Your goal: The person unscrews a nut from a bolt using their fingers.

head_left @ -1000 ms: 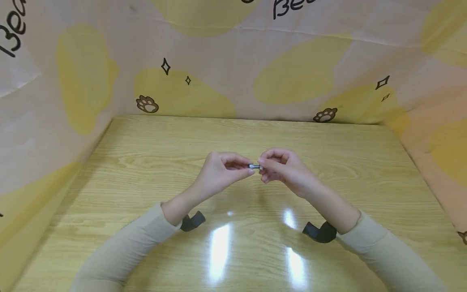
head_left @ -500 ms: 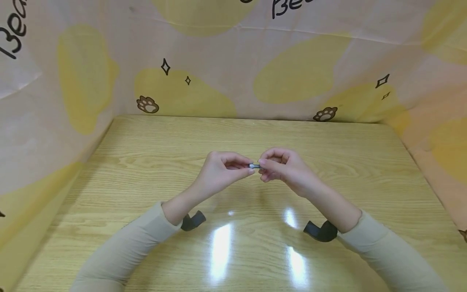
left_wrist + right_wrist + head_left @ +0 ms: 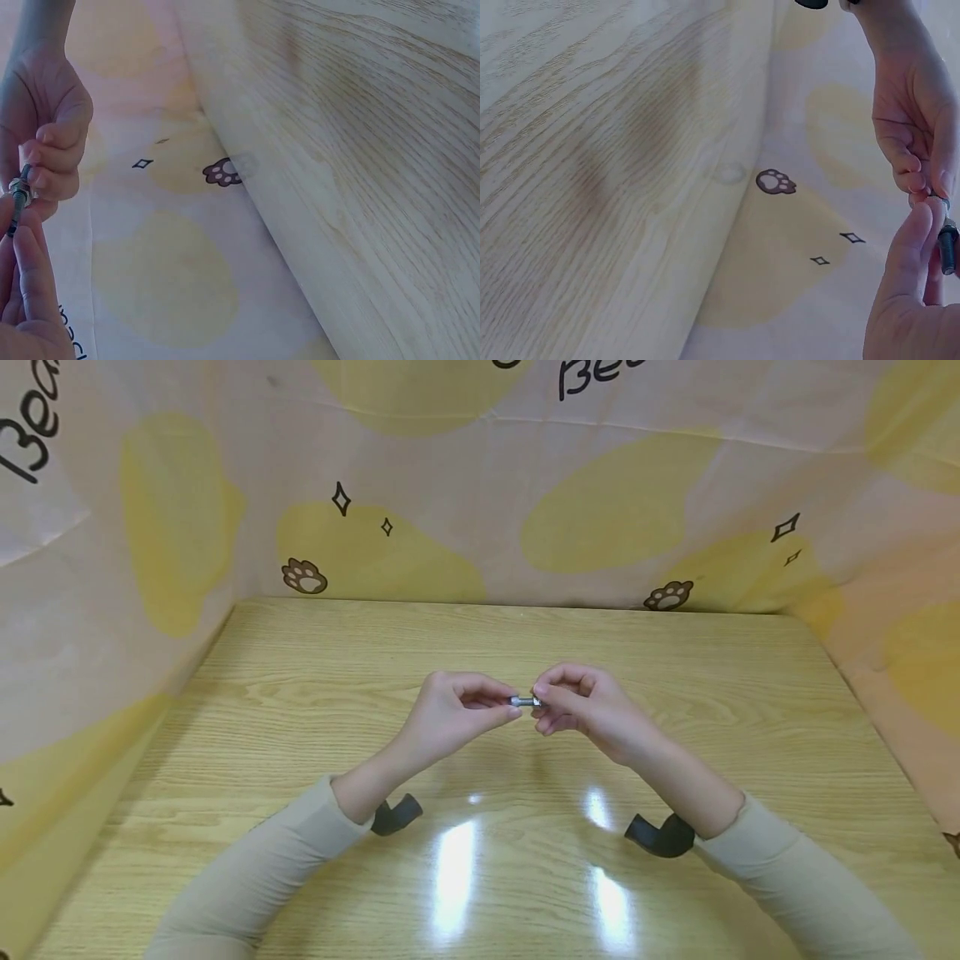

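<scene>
Above the middle of the table, my left hand point(image 3: 450, 714) pinches one end of a small metal bolt point(image 3: 522, 702) between thumb and fingers. The bolt lies roughly level, pointing to the right. At its other end my right hand point(image 3: 592, 714) pinches a nut point(image 3: 20, 187) that sits around the shank. The left wrist view shows both sets of fingertips close together on the bolt. In the right wrist view, the bolt's free end point(image 3: 948, 259) sticks out past the right fingers. Fingers partly cover the nut and the bolt's head.
The wood-grain table point(image 3: 337, 643) reflects bright light near its front. A patterned cloth point(image 3: 480, 485) with yellow patches and paw prints rises along its back and sides. A dark strap piece juts from each wrist, one under the left sleeve point(image 3: 397, 814).
My right fingers have shifted slightly around the nut, which was hidden half a second ago and shows again now. The left hand and bolt stay nearly in place.
</scene>
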A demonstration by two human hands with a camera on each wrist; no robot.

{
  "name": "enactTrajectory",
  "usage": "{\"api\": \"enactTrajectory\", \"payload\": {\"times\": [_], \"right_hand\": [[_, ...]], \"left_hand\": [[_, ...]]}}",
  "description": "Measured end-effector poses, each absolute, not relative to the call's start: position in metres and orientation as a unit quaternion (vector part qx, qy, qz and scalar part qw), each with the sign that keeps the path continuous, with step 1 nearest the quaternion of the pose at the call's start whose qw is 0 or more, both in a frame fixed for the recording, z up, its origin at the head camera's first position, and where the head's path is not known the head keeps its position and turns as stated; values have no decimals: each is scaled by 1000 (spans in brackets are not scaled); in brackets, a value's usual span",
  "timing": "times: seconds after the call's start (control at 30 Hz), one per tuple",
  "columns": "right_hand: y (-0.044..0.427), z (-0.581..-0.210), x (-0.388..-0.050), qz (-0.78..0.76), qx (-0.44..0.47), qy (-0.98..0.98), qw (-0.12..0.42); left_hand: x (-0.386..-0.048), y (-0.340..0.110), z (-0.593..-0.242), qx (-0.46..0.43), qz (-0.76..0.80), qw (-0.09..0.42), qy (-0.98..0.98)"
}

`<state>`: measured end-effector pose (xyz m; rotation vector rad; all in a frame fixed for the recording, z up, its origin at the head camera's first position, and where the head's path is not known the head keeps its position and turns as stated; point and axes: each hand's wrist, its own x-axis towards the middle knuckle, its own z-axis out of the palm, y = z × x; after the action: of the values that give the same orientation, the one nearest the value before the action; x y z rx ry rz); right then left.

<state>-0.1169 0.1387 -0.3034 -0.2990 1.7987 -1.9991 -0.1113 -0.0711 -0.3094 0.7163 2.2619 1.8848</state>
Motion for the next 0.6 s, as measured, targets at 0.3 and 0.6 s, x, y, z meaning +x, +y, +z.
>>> {"api": "enactTrajectory", "payload": {"times": [0.3, 0.6], "right_hand": [[141, -302, -117, -722, -133, 647, 206], [141, -303, -117, -717, -120, 654, 208]], "left_hand": [[-112, -72, -310, 227, 623, 58, 746], [-113, -71, -313, 229, 626, 55, 743]]}}
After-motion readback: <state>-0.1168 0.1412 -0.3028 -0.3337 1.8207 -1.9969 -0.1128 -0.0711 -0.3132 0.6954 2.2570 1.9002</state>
